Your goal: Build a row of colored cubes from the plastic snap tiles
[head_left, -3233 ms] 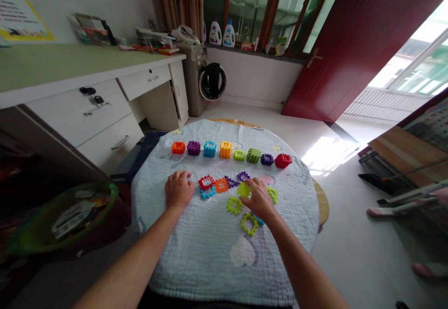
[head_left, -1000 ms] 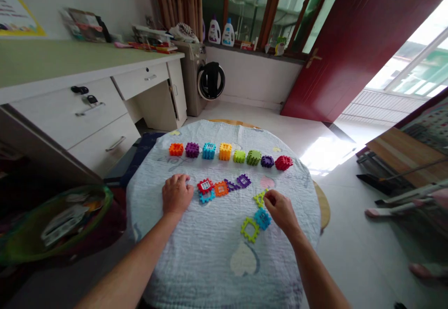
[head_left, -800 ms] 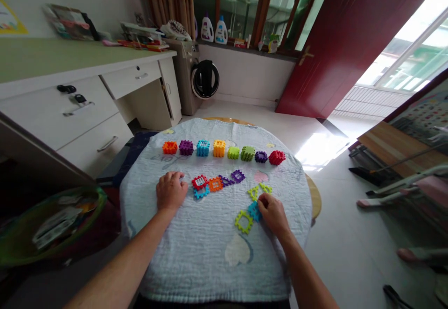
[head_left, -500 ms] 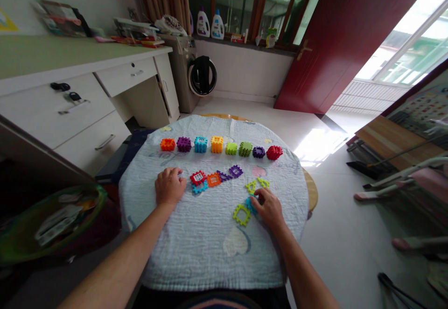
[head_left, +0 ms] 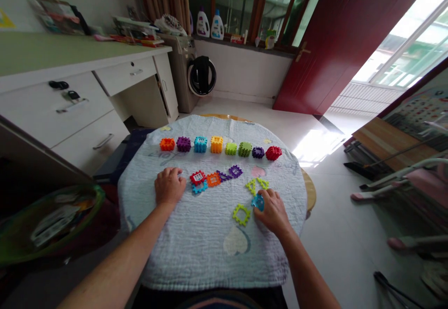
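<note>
My right hand point(head_left: 274, 209) pinches a blue plastic building piece point(head_left: 258, 202) just above or on the cloth; the fingers hide part of it. To its left lies a lime-green square frame piece point(head_left: 241, 214), and behind it are two lime-green triangle pieces point(head_left: 257, 185). My left hand point(head_left: 170, 186) rests on the cloth, fingers loosely spread and holding nothing. Just right of that hand lie a red window piece point(head_left: 198, 177) overlapping a blue frame piece point(head_left: 199, 187), then an orange piece point(head_left: 213, 179), a purple triangle piece point(head_left: 224, 176) and a purple square piece point(head_left: 235, 172).
Along the far side of the cloth-covered round table point(head_left: 196, 248) stands a row of several colour-sorted stacks, from an orange stack point(head_left: 167, 144) to a red stack point(head_left: 273, 153). A desk with drawers point(head_left: 80, 89) is at left, a green-rimmed basket point(head_left: 101, 197) below it.
My right hand has moved slightly right with the blue piece, away from the lime-green square, which stays in place. My left hand has stayed still.
</note>
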Action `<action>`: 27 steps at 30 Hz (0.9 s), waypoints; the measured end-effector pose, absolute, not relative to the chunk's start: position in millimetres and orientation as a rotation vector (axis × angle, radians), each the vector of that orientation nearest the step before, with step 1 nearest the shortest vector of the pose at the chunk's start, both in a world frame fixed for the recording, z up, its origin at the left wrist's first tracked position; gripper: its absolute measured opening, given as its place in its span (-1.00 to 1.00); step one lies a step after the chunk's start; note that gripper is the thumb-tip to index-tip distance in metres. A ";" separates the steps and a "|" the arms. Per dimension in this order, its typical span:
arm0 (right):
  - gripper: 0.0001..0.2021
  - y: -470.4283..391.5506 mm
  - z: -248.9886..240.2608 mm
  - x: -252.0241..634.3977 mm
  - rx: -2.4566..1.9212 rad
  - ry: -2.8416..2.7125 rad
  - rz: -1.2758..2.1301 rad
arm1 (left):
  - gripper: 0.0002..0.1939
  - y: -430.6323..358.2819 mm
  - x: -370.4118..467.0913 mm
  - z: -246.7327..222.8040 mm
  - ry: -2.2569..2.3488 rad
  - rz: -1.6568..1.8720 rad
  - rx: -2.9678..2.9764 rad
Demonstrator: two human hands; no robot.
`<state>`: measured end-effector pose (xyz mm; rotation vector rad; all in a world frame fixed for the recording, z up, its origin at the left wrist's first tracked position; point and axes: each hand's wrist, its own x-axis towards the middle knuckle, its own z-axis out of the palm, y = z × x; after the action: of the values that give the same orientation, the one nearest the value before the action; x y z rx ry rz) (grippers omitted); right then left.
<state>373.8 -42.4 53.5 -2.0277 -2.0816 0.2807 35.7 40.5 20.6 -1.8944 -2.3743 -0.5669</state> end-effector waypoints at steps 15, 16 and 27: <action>-0.75 -56.8 68.4 319.7 -1.783 -2.334 0.601 | -0.73 41.1 34.1 16.2 -2.340 -0.602 -1.888; -0.72 -51.3 70.5 321.0 -1.722 -2.363 0.615 | -0.73 41.2 34.0 16.1 -2.341 -0.600 -1.887; -0.55 117.8 105.0 317.7 -1.625 -2.364 0.149 | -0.74 40.4 35.3 21.7 -2.355 -0.632 -1.905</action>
<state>317.7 117.8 105.0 -1.6254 -2.3642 0.1495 35.3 40.4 21.7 -1.9045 -2.3548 -0.6321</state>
